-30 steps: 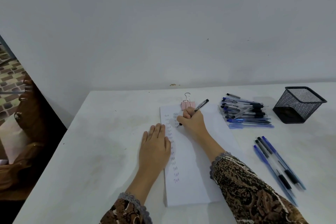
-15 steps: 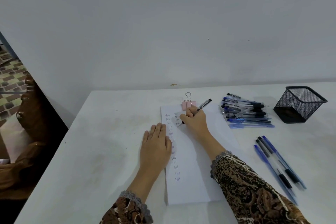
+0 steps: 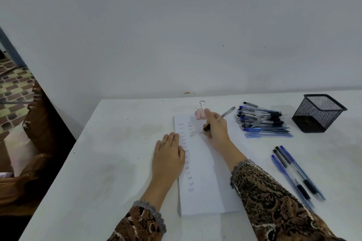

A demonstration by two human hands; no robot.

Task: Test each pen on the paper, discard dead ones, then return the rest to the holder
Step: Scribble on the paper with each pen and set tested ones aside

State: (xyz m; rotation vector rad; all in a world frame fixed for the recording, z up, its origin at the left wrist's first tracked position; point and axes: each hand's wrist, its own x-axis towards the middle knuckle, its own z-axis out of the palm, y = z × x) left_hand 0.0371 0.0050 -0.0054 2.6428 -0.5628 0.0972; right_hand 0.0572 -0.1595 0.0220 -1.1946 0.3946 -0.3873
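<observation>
**Pen held over the test sheet**

The right hand grasps a pen over the upper part of the paper. The tip is near the second column of written words, but I cannot tell if it touches. The left hand lies flat, fingers straight, on the paper's left edge. A pink binder clip sits at the paper's top edge. Right of the paper lies a pile of pens, and further right stands the black mesh holder. A few separate pens lie right of the paper's lower half.

One paper, one binder clip, one mesh holder, one held pen, about four loose pens, one uncountable pile.
</observation>
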